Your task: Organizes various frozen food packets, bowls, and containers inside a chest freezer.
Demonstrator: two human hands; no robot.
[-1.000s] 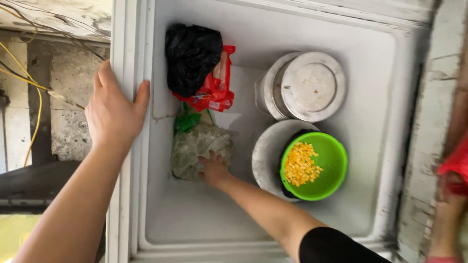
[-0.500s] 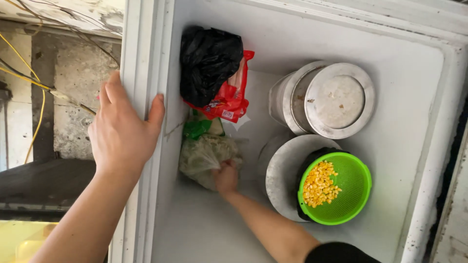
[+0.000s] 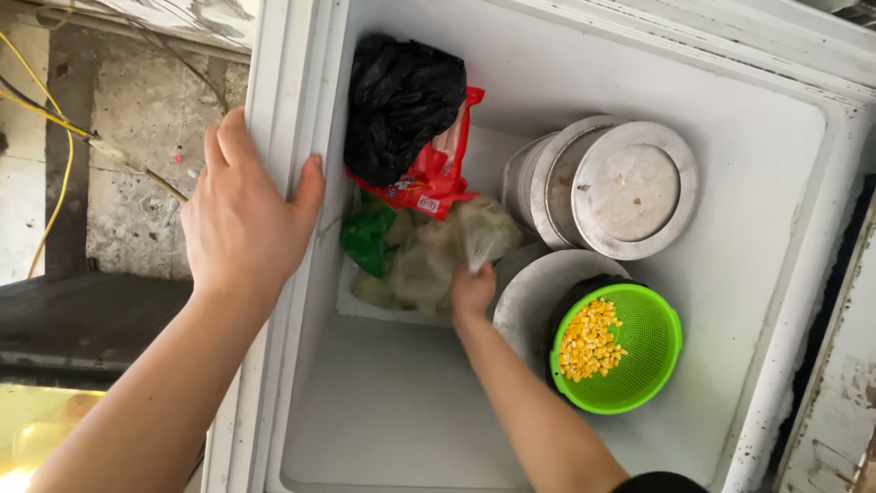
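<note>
Contents of the black plastic bag [image 3: 401, 100] at the far left of the white chest freezer [image 3: 776, 274] are not showing, and whatever is sitting in the lidded steel pot [image 3: 611, 187] is being covered by its round lid; the pale dish [image 3: 529, 297] under the green colander [image 3: 630, 351] is mostly being hidden, so I can't tell what kind it is. Right forearm is running out of the bottom edge, and the fingertips of the right hand [image 3: 472, 292] are disappearing into plastic. Right hand is closing around the twisted neck of a clear frosted plastic bag [image 3: 438, 256]; grip looks tight, fingers curled in, nothing else in it. That bag is sitting on the freezer floor, left of centre, just near of the red packet [image 3: 438, 173] and touching a green bag [image 3: 367, 239] on its left; it's looking cloudy and whitish, with pale lumps inside that are too blurred to identify. Red packet is lying partly under the black bag. Colander is holding a heap of yellow corn kernels [image 3: 589, 340], filling only its left part. Left hand [image 3: 245, 215] is resting spread over the freezer's left rim, thumb hooking inside the wall, fingers outside, holding just the rim. Yellow cable [image 3: 55, 119] is trailing over the concrete at far left.
</note>
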